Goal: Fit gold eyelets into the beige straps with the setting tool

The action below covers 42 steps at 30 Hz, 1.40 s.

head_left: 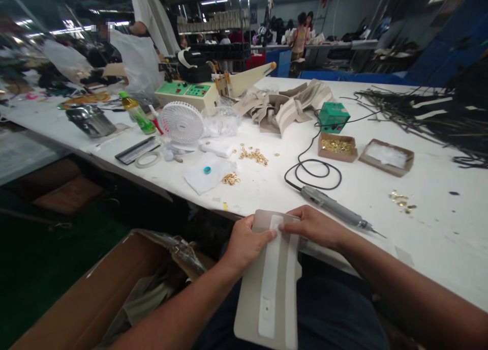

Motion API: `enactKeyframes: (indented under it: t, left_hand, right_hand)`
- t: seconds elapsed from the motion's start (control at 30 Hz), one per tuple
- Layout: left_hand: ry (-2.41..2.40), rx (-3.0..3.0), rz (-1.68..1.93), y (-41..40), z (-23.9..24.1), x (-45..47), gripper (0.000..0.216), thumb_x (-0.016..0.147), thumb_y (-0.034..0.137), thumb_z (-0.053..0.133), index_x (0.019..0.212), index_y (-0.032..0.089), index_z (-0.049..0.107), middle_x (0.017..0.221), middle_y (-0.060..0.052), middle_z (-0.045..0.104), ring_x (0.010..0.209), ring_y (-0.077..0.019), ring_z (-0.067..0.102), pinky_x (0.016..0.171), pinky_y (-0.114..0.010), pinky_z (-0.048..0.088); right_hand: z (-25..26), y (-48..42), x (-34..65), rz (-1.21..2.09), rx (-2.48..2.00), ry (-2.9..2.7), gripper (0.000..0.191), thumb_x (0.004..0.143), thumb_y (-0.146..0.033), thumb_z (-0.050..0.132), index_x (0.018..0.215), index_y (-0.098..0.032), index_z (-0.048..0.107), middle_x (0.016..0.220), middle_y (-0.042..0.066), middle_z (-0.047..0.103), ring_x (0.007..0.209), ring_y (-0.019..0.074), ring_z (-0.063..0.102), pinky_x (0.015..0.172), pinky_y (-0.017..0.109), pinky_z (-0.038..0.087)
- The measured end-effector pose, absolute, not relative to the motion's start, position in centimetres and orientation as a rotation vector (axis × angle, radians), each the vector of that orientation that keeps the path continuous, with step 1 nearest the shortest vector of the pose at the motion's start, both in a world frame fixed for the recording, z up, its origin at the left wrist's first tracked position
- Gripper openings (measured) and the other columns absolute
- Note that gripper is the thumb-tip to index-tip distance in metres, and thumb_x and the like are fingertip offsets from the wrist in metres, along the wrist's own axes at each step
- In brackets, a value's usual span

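A beige flat panel (267, 294) with a white strip down its middle hangs over the table's front edge onto my lap. My left hand (246, 243) grips its upper left side, thumb pressed on the strip's top. My right hand (314, 227) pinches the panel's top right part, fingers closed on it. A grey electric screwdriver (331, 206) with a black cable lies on the white table (438, 228) just beyond my right hand.
Loose gold rings (254, 155), a box of gold parts (337, 146), a second cardboard box (387, 156), a green unit (333, 117), a white fan (181, 122), a bottle (137, 113) and more beige panels (290, 108) are on the table. An open carton (102, 294) stands at my left. People stand behind.
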<state>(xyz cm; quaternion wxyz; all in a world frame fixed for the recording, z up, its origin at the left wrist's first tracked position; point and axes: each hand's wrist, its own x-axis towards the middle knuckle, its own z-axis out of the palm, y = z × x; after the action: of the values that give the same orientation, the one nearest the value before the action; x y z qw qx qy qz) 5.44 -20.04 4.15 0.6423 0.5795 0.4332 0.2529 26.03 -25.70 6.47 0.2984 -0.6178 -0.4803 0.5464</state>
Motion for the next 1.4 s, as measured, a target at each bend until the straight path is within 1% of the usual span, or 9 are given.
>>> enactKeyframes:
  t: [0.17, 0.53, 0.6, 0.7, 0.8, 0.9, 1.07, 1.27, 1.4]
  left_hand:
    - [1.057, 1.368, 0.584, -18.6, 2.7, 6.5, 0.028, 0.069, 0.025, 0.08, 0.095, 0.014, 0.077, 0.084, -0.005, 0.078, 0.071, -0.0192, 0.068, 0.061, -0.026, 0.054]
    - [1.151, 1.604, 0.516, -16.5, 2.6, 7.5, 0.025, 0.069, 0.015, 0.08, 0.093, 0.017, 0.075, 0.086, -0.004, 0.078, 0.076, -0.021, 0.069, 0.069, -0.029, 0.053]
    - [1.178, 1.671, 0.522, -16.5, 3.0, 7.4, 0.033, 0.068, 0.015, 0.081, 0.101, 0.017, 0.075, 0.091, -0.005, 0.077, 0.084, -0.0242, 0.071, 0.077, -0.033, 0.054]
    - [1.239, 1.859, 0.573, -16.9, 3.3, 6.9, 0.061, 0.07, 0.02, 0.083, 0.129, 0.019, 0.066, 0.12, -0.01, 0.073, 0.11, -0.0307, 0.068, 0.096, -0.042, 0.052]
    - [1.258, 2.187, 0.636, -17.5, 3.2, 6.4, 0.073, 0.076, 0.025, 0.083, 0.144, 0.024, 0.056, 0.138, -0.01, 0.062, 0.122, -0.0309, 0.063, 0.1, -0.044, 0.051]
    - [1.136, 2.437, 0.727, -17.5, 2.8, 6.2, 0.054, 0.076, 0.023, 0.086, 0.127, 0.027, 0.069, 0.14, -0.008, 0.063, 0.125, -0.0309, 0.059, 0.103, -0.047, 0.049]
    - [0.928, 2.425, 0.752, -16.7, 1.8, 6.3, 0.019, 0.08, 0.017, 0.084, 0.096, 0.027, 0.078, 0.116, -0.002, 0.077, 0.114, -0.0268, 0.063, 0.098, -0.047, 0.047]
    - [0.972, 2.315, 0.766, -16.3, 0.9, 6.7, 0.019, 0.08, 0.019, 0.086, 0.095, 0.029, 0.08, 0.114, 0.001, 0.08, 0.112, -0.0264, 0.064, 0.096, -0.048, 0.046]
    - [0.978, 2.3, 0.735, -16.2, 0.9, 6.7, 0.016, 0.081, 0.022, 0.085, 0.094, 0.03, 0.081, 0.113, 0.001, 0.08, 0.114, -0.0271, 0.064, 0.097, -0.049, 0.044]
  right_hand:
    - [6.5, -23.6, 26.4, 1.323, -1.79, -1.422, 0.031, 0.081, -0.044, 0.071, 0.07, -0.015, 0.076, 0.055, -0.001, 0.061, 0.052, 0.0131, 0.048, 0.049, 0.025, 0.034]
    - [5.9, -21.3, 26.1, 1.28, -1.949, -1.417, 0.023, 0.077, -0.037, 0.067, 0.068, -0.016, 0.073, 0.054, -0.002, 0.056, 0.053, 0.0136, 0.047, 0.05, 0.027, 0.032]
    - [5.8, -21.3, 26.0, 1.272, -1.985, -1.408, 0.023, 0.077, -0.037, 0.067, 0.066, -0.017, 0.071, 0.052, -0.002, 0.053, 0.053, 0.0135, 0.046, 0.05, 0.028, 0.031]
    - [5.6, -21.2, 25.9, 1.269, -2.001, -1.404, 0.025, 0.077, -0.038, 0.065, 0.062, -0.018, 0.066, 0.051, -0.003, 0.049, 0.052, 0.0129, 0.044, 0.05, 0.028, 0.029]
    - [5.5, -21.1, 26.0, 1.243, -2.007, -1.447, 0.026, 0.078, -0.038, 0.064, 0.062, -0.018, 0.065, 0.051, -0.004, 0.047, 0.053, 0.0123, 0.043, 0.05, 0.028, 0.028]
    - [5.4, -20.9, 26.1, 1.22, -2.041, -1.49, 0.023, 0.077, -0.036, 0.065, 0.063, -0.018, 0.065, 0.05, -0.005, 0.044, 0.052, 0.0118, 0.042, 0.05, 0.028, 0.026]
    - [5.2, -20.5, 26.0, 1.191, -2.071, -1.521, 0.02, 0.077, -0.034, 0.066, 0.066, -0.017, 0.067, 0.051, -0.004, 0.046, 0.055, 0.0128, 0.045, 0.051, 0.028, 0.026]
    - [4.5, -20.4, 26.1, 1.109, -2.074, -1.49, 0.018, 0.077, -0.033, 0.069, 0.082, -0.017, 0.073, 0.066, 0.0, 0.064, 0.064, 0.0152, 0.056, 0.058, 0.026, 0.037]
    - [4.4, -20.2, 26.5, 1.212, -2.068, -1.439, 0.017, 0.076, -0.033, 0.071, 0.083, -0.018, 0.072, 0.065, 0.0, 0.065, 0.061, 0.0154, 0.057, 0.055, 0.026, 0.038]
